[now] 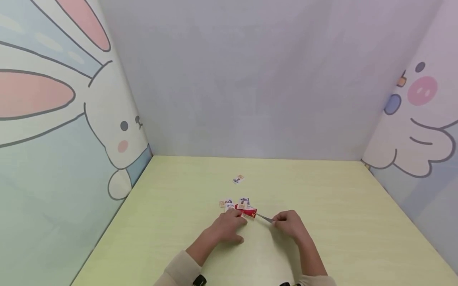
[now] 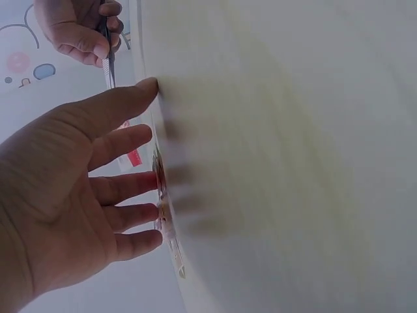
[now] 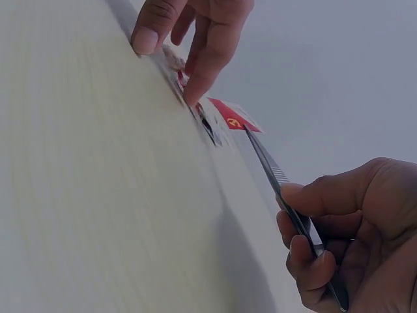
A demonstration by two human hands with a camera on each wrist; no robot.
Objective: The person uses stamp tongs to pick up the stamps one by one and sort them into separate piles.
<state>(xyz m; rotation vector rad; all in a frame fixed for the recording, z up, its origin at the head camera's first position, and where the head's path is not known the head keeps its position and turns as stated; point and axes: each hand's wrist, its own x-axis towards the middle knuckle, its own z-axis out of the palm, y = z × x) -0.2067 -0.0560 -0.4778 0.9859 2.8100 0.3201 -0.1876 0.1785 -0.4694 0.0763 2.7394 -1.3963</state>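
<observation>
My right hand (image 1: 290, 225) holds metal tweezers (image 3: 268, 166) between thumb and curled fingers. At their tips is a small red-and-white stamp-like paper (image 3: 229, 117) with a yellow emblem, its red end lifted off the table in the right wrist view. With fingers spread, my left hand (image 1: 226, 227) rests its fingertips at the near edge of a cluster of small printed papers (image 1: 244, 201). Those fingers partly hide the cluster. In the left wrist view the left palm (image 2: 58, 195) shows, holding nothing.
One more small printed paper (image 1: 238, 179) lies farther back on the pale yellow table (image 1: 171, 238). A plain grey backdrop (image 1: 243, 87) rises at the far edge. Side panels bear a cartoon rabbit (image 1: 111, 131) on the left and another cartoon animal (image 1: 425, 131) on the right.
</observation>
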